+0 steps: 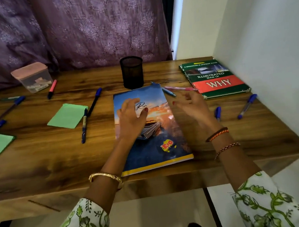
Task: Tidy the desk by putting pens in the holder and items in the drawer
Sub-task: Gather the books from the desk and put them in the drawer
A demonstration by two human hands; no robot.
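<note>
Progress is nil, by your desk's present state: the mesh holder (pixel 132 72) at far centre looks empty, and pens lie scattered — blue ones far left (pixel 7 111), left of centre (pixel 94 102) and right (pixel 247 106), a pink pen (pixel 180 88) near the green book (pixel 214 77). No drawer is visible. Your left hand (pixel 132 117) hovers over the notebook (pixel 151 127) with fingers spread, holding nothing; your right hand (pixel 193 107) is relaxed and empty beside it. Open wood lies near left. The white wall crowds the right edge; the notebook nearly reaches the near edge.
</note>
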